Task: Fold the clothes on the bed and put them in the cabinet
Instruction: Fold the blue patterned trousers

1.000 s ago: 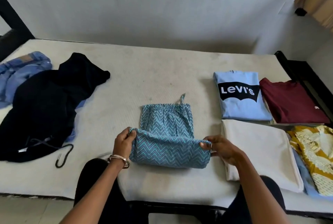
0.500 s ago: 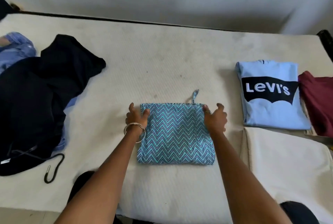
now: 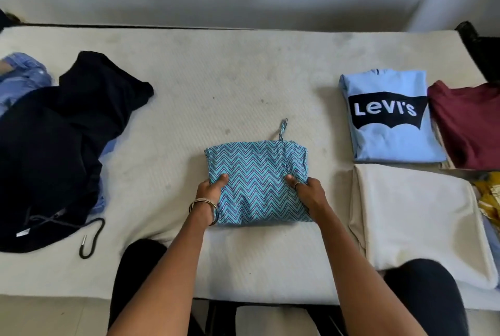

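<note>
The left hand (image 3: 209,195) held the left edge of the folded zigzag garment (image 3: 257,184), thumb on top and fingers tucked under; the right hand (image 3: 311,195) pinched the right edge in the same grip. The garment lay flat on the bed (image 3: 216,78), near the front edge (a thin strap stuck out at its far side). To the right lay the folded Levi's shirt (image 3: 389,116), a maroon shirt (image 3: 470,124) and a cream garment (image 3: 416,214). At far left lay an unfolded black hoodie (image 3: 54,146) over blue clothes (image 3: 24,76).

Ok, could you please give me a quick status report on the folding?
Left hand and right hand grip the folded zigzag garment at its sides. It lies flat on the bed. Nothing in the way.
</note>
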### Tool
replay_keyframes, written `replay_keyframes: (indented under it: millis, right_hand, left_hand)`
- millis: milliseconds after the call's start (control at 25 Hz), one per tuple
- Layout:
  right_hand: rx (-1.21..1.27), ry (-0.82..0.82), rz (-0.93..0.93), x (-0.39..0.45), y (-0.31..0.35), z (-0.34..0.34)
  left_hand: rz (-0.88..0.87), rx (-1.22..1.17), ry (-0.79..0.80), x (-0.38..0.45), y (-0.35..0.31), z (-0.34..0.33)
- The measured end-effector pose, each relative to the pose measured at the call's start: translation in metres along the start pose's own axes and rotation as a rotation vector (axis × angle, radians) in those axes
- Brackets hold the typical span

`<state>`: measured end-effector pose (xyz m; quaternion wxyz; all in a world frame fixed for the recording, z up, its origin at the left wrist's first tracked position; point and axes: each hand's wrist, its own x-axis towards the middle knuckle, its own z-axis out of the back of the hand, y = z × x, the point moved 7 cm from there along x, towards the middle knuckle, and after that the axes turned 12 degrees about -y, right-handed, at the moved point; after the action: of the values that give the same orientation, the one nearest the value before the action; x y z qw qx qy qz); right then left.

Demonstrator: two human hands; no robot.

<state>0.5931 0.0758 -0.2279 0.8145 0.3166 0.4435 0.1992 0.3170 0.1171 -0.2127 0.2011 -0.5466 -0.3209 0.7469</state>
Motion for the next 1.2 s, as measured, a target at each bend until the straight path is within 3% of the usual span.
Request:
replay_keyframes:
  millis: [120,280,520,640,800,880,1080,1120,1200]
  right_hand:
    - [0.228,0.116,0.035,-0.023,0.01,0.009]
    - [0.305,0.077,0.237,-0.049,0.032,0.073]
    - [0.456,-0.139,0.47,-0.07,0.038,0.264]
    - [0.442,-0.237,0.419,-0.054,-0.002,0.336]
    - [-0.042,-0.278,0.259,-0.008,-0.086,0.367]
    - [-0.134,-0.257,0.189,0.008,-0.113,0.372]
    - [-0.225,-0.428,0.227,0.013,-0.108,0.385]
    - [-0.261,-0.485,0.201,0.012,-0.109,0.384]
    - [-0.474,-0.779,0.123,-0.003,-0.104,0.381]
  left_hand:
    - [0.037,-0.15,0.075,-0.03,-0.006,-0.002]
    - [-0.083,-0.26,0.259,-0.078,-0.017,-0.035]
    - [-0.278,-0.36,0.512,-0.192,-0.033,-0.163]
    - [-0.242,-0.206,0.59,-0.22,-0.008,-0.223]
    - [-0.1,0.226,0.611,-0.23,0.077,-0.263]
    - [-0.165,0.296,0.624,-0.226,0.096,-0.271]
    - [-0.391,0.492,0.638,-0.218,0.095,-0.276]
    - [-0.484,0.591,0.657,-0.222,0.094,-0.276]
    - [-0.62,0.763,0.692,-0.228,0.098,-0.277]
